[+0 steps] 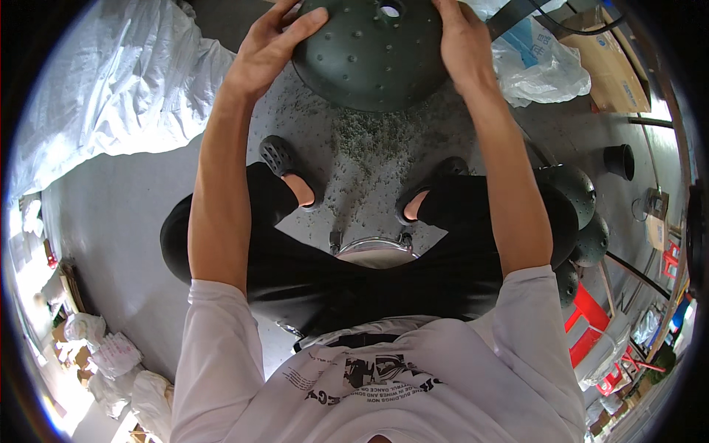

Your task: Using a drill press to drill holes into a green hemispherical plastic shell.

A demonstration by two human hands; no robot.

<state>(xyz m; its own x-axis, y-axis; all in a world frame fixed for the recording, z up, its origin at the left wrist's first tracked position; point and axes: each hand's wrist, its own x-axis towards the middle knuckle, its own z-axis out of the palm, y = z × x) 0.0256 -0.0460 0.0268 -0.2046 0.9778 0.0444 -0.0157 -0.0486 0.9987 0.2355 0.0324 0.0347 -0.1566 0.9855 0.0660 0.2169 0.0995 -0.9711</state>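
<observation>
A grey concrete floor fills the head view, strewn with pale shavings just below a dark green dome with small bumps and a hole near its top. The left hand grips the dome's left rim, fingers spread over it; the right hand clasps the right rim. White sacks lie at the left, a cardboard box at the upper right, and what seem to be more green domes sit stacked at the right, beside a small black pot.
</observation>
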